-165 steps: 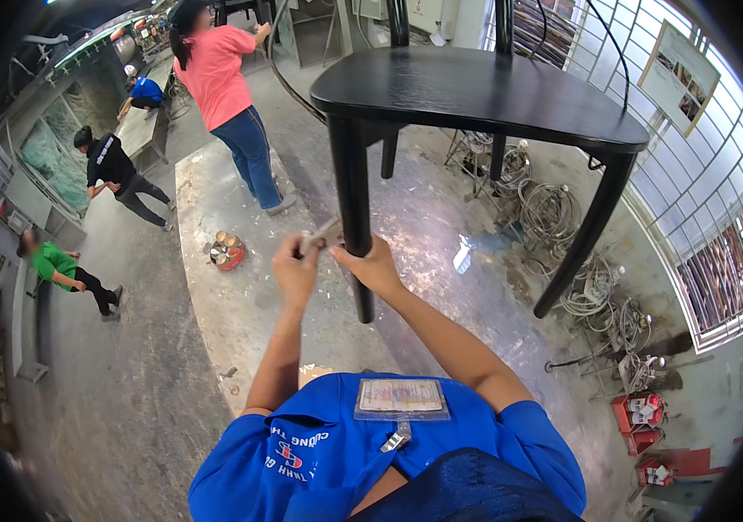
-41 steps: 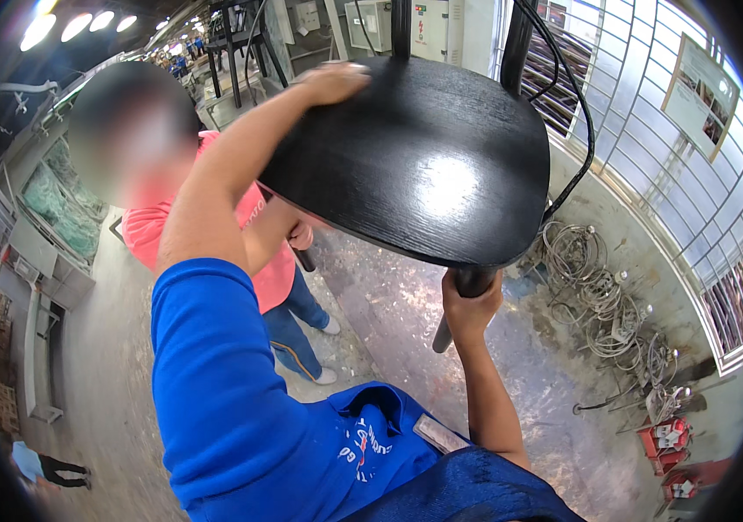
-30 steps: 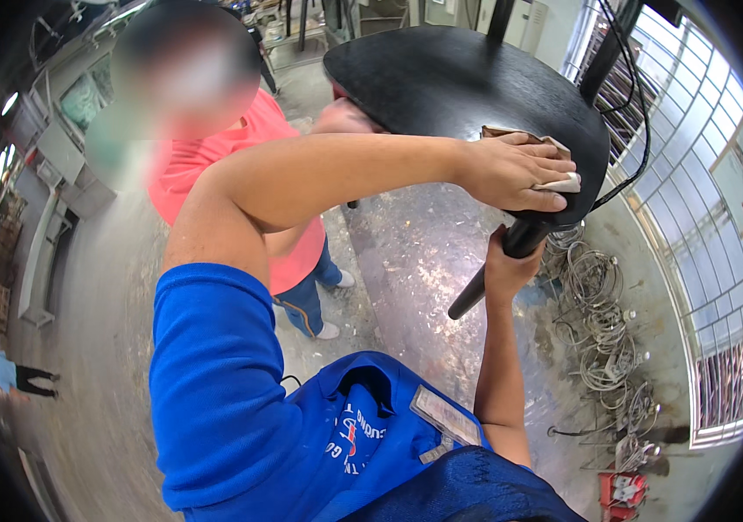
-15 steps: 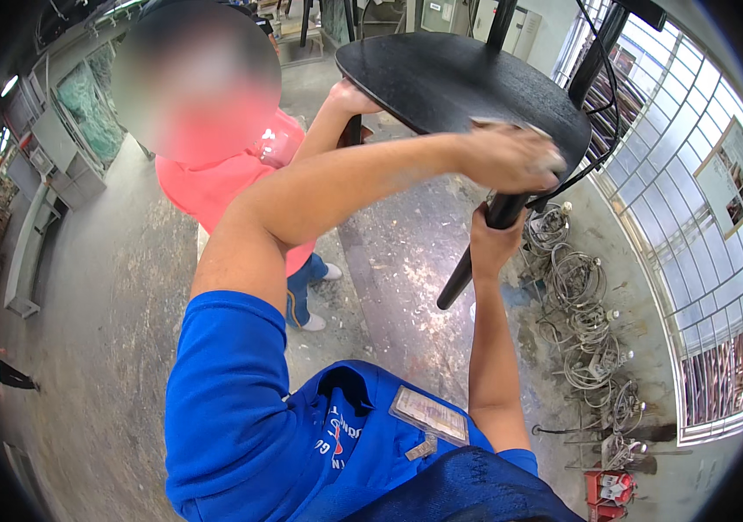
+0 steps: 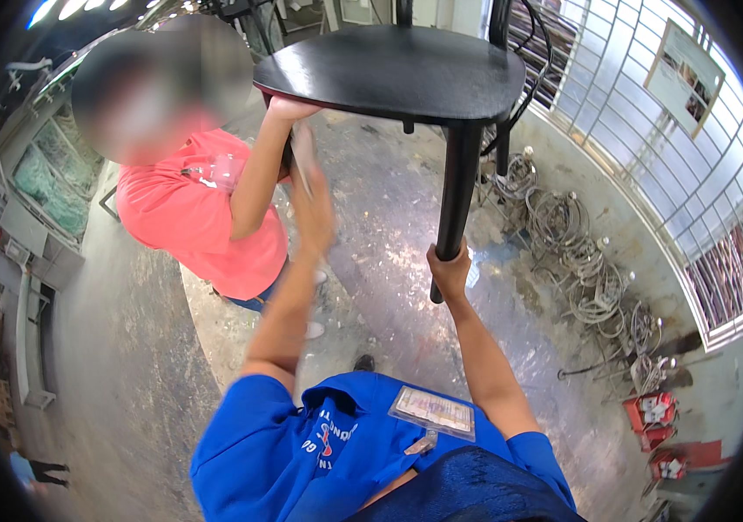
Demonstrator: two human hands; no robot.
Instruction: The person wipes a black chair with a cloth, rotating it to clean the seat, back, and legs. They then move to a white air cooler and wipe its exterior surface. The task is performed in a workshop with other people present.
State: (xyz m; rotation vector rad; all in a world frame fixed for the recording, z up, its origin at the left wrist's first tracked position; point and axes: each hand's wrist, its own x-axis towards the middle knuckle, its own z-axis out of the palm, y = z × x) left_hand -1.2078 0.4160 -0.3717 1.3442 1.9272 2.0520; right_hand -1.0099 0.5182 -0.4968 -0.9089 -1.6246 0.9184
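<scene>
A black wooden chair is held up in front of me, its rounded seat (image 5: 389,74) at the top of the view. My right hand (image 5: 450,271) is wrapped around the lower part of its near leg (image 5: 458,187). To the left, my left hand (image 5: 312,213) is raised beside another leg, below the seat's left edge. It is smeared by motion and grips a pale flat piece (image 5: 304,152), whose material I cannot make out. A co-worker's hand (image 5: 291,109) supports the seat's left edge from below.
A co-worker in a pink shirt (image 5: 206,217) stands close on the left. Coiled cables (image 5: 563,226) lie along the right wall, below a barred window (image 5: 632,78). Red boxes (image 5: 652,418) sit at lower right, and a grey bench (image 5: 30,348) stands far left.
My left hand has swung from the top of the near leg to the seat's left side. The chair has shifted left in view, and my right hand has stayed around the leg, now lower.
</scene>
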